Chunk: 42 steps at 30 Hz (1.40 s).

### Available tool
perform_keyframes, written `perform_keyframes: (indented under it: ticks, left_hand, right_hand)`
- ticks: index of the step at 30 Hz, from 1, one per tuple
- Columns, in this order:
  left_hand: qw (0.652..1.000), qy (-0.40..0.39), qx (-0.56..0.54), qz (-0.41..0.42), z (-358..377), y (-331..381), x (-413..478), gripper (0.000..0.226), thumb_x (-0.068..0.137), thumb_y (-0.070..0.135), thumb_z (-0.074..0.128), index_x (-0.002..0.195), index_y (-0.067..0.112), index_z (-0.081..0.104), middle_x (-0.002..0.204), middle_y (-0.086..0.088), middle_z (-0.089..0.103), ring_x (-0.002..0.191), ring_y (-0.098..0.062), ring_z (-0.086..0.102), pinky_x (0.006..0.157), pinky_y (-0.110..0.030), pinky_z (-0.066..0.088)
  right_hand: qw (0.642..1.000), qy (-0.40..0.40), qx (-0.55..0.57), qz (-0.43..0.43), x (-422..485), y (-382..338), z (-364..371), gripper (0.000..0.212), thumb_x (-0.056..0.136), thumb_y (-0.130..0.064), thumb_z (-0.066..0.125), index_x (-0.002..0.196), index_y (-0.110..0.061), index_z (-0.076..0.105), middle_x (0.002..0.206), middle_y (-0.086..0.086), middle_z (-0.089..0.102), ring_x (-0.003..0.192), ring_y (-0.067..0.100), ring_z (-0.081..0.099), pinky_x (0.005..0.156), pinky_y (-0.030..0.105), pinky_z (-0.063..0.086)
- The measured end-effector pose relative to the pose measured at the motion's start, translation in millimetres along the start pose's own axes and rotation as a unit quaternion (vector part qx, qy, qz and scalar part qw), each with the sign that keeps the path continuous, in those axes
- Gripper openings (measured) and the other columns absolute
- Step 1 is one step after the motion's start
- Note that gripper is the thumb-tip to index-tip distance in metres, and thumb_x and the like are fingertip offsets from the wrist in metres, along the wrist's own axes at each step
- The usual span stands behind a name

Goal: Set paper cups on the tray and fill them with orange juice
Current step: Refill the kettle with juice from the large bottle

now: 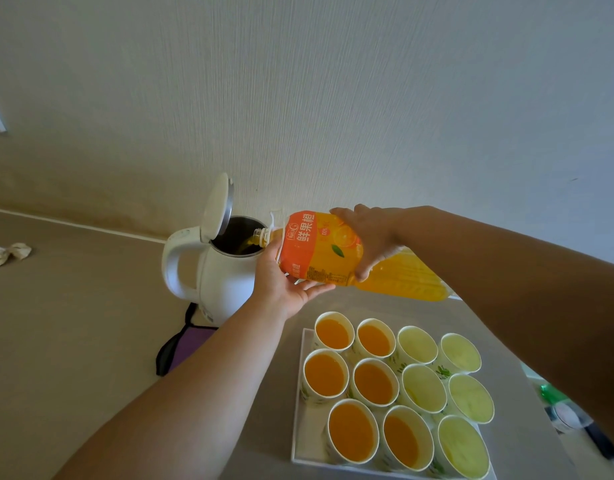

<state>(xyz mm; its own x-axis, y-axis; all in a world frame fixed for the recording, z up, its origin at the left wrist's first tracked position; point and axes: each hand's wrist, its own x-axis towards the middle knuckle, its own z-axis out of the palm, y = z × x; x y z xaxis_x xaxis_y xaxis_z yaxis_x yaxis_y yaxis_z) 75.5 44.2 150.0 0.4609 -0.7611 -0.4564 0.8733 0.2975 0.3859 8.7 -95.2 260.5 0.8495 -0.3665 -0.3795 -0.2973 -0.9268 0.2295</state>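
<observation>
- The beige table [91, 323] bears the white rectangular tray [309, 448] at the front right.
- The white electric kettle [222, 282], lid up, stands just beyond the tray.
- The orange-labelled plastic juice bottle [319, 251] is tilted, its mouth over the kettle's opening.
- It is clasped from above by the right hand [371, 237] and cradled beneath by the straight-fingered left hand [281, 285].
- Six paper cups [324, 375] hold juice; six look pale. A gentle tilt, mouth centred, is advised.
</observation>
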Motion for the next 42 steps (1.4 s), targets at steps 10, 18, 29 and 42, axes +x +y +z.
perform_keyframes:
  ticks: [10, 18, 29, 42]
  left_hand:
    - [1.0, -0.001, 0.003, 0.001, -0.6, 0.1, 1.0, 0.058, 0.088, 0.056, 0.053, 0.13, 0.015, 0.051, 0.123, -0.021, 0.057, 0.114, -0.048, 0.053, 0.077, -0.064, 0.048]
    - [1.0, -0.002, 0.003, -0.001, -0.4, 0.2, 1.2, 0.06, 0.087, 0.056, 0.054, 0.13, 0.014, 0.05, 0.124, -0.022, 0.057, 0.115, -0.048, 0.053, 0.077, -0.063, 0.048]
    - [1.0, -0.005, -0.002, -0.003, -2.7, 0.4, 3.6, 0.064, 0.086, 0.058, 0.055, 0.133, 0.015, 0.049, 0.127, -0.021, 0.056, 0.114, -0.047, 0.054, 0.076, -0.063, 0.05]
    - [1.0, -0.004, 0.0, -0.001, -1.4, 0.1, 1.0, 0.061, 0.088, 0.057, 0.053, 0.131, 0.015, 0.05, 0.124, -0.021, 0.057, 0.111, -0.046, 0.056, 0.075, -0.062, 0.051]
  right_hand:
    - [1.0, -0.004, 0.004, 0.002, -0.6, -1.2, -0.4, 0.13, 0.059, -0.051, 0.084, 0.15, -0.028, -0.006, 0.142, 0.009, 0.031, 0.127, 0.031, 0.041, 0.097, 0.044, 0.044]
    - [1.0, -0.005, 0.002, 0.003, -1.7, -1.9, -1.8, 0.13, 0.059, -0.051, 0.084, 0.15, -0.028, -0.006, 0.142, 0.009, 0.031, 0.127, 0.031, 0.041, 0.096, 0.043, 0.044]
    - [1.0, -0.001, 0.003, 0.001, -0.8, -0.8, -2.0, 0.131, 0.058, -0.051, 0.085, 0.15, -0.028, -0.005, 0.141, 0.009, 0.032, 0.127, 0.03, 0.041, 0.096, 0.042, 0.043]
    - [1.0, -0.003, -0.002, 0.004, -1.5, -1.8, -3.7, 0.13, 0.058, -0.052, 0.085, 0.15, -0.028, -0.005, 0.141, 0.009, 0.032, 0.126, 0.03, 0.041, 0.095, 0.042, 0.044]
